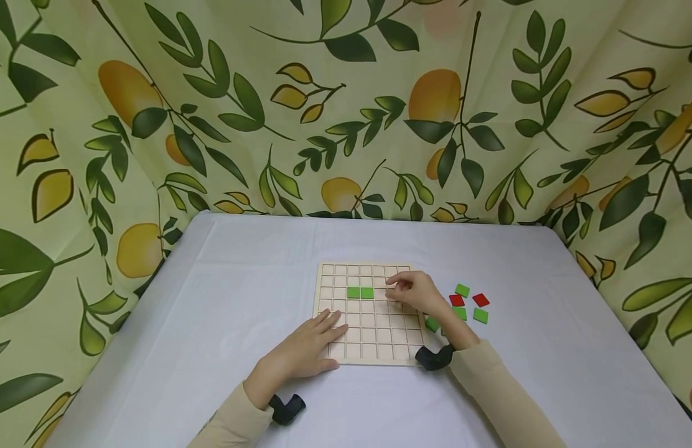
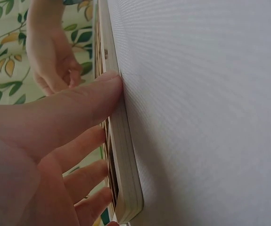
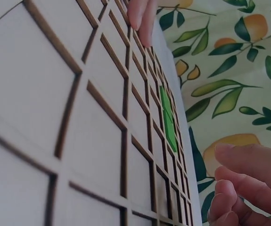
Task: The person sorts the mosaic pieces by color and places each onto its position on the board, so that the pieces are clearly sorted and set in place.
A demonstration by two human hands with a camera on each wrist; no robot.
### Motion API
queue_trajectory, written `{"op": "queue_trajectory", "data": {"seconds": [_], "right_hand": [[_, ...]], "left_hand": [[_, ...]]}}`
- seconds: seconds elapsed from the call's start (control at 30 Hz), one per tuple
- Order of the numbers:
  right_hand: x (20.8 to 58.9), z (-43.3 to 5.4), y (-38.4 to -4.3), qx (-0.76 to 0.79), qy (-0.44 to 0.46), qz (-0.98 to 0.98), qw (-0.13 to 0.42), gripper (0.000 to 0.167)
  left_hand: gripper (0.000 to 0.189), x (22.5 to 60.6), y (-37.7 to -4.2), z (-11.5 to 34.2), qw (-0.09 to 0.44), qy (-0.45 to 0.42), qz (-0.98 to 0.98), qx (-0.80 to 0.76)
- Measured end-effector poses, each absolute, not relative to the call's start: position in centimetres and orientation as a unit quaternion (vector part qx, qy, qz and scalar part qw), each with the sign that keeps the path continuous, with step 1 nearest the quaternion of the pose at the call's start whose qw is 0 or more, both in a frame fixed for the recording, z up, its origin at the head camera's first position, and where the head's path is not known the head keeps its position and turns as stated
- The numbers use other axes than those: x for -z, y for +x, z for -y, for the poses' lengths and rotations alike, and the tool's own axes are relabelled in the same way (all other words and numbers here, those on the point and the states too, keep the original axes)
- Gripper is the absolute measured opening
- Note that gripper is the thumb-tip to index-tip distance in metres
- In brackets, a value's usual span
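Note:
A square wooden grid board lies on the table. Two green square tiles sit side by side in cells of its upper part; they show edge-on as a green strip in the right wrist view. My left hand rests on the board's left side with fingers spread, and its thumb touches the near edge. Just above the board, right of the green tiles, hovers my right hand. Its fingers are loosely bent, thumb apart from them, and no tile shows between them.
Right of the board lie several loose tiles, among them a green tile, a red tile and another green tile partly behind the right wrist. A white cloth covers the table. A leaf-patterned curtain hangs behind it.

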State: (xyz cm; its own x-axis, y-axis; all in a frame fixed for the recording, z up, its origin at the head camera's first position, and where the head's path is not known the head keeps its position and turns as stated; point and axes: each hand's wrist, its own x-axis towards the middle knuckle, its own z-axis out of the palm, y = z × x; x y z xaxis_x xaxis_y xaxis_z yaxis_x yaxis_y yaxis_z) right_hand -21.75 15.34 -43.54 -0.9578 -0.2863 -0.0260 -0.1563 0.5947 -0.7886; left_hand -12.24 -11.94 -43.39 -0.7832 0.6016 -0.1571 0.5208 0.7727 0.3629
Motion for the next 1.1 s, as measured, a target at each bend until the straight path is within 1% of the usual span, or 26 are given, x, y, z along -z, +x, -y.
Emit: {"op": "queue_trajectory", "data": {"seconds": [0.2,0.83,1.1], "right_hand": [[43.3,-16.5,-21.7,0.427,-0.123,-0.894,0.055,0.026],[43.7,-20.3,-22.4,0.408,-0.093,-0.906,0.065,0.03],[43.8,-21.3,-22.8,0.393,-0.103,-0.91,0.08,0.03]], "left_hand": [[0.066,43.4,-12.2,12.0,0.131,0.303,-0.932,-0.153],[0.065,43.1,-12.1,12.0,0.129,0.306,-0.93,-0.156],[0.065,43.2,-12.1,12.0,0.124,0.311,-0.93,-0.154]]}}
